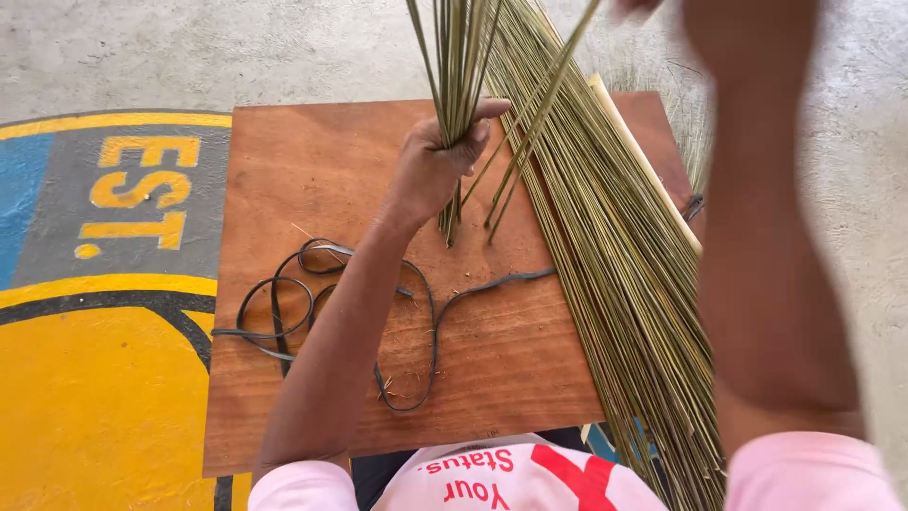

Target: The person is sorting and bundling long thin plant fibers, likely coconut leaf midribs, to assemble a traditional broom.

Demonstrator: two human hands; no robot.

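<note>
My left hand [437,163] is closed around a small upright bundle of thin green sticks [461,66], held above the brown wooden board [312,161]. My right arm is raised and blurred at the right; only a sliver of my right hand [632,8] shows at the top edge, holding a few loose green sticks [541,114] that slant down toward the bundle. A large heap of the same long green sticks [615,246] lies diagonally across the right side of the board.
A coiled black rubber strip [303,293] lies on the board under my left forearm. A pale flat stick [643,161] rests along the heap's right side. The board sits on concrete floor painted yellow, blue and grey [95,378] at left.
</note>
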